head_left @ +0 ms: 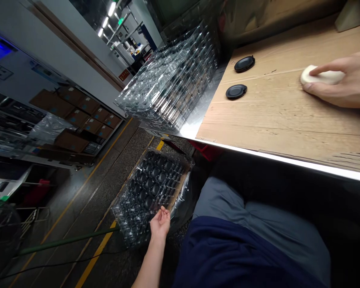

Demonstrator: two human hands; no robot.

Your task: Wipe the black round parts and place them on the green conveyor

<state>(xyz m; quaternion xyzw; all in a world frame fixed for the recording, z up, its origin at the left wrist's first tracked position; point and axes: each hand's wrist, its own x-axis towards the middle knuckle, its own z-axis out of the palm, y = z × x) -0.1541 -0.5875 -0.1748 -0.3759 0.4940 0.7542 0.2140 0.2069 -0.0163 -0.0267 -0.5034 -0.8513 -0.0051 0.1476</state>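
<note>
We sit at a bench [191, 128] whose metal top shows at the left end. Cardboard [273, 116] covers most of the surface in front of us. On the metal just past the cardboard's left edge stands a tall stack of clear trays [168, 80]. Lower down, beyond the bench's front edge and to our left, sits a second stack [127, 218], its top tray filled in rows with black discs [148, 183]; we cannot make out what it rests on.

Our right hand [352, 82] is over the right part of the cardboard, thumb and fingers closed around a white pad [327, 76] that lies against the board. Our left hand [160, 224] is at the near edge of the second stack, palm up with fingers curled; we cannot tell whether it grips or touches anything.

Two loose discs lie flat on the cardboard near its left edge, just apart: the far disc [245, 64] and the near disc [236, 92], each with a small tab on its rim.
</note>
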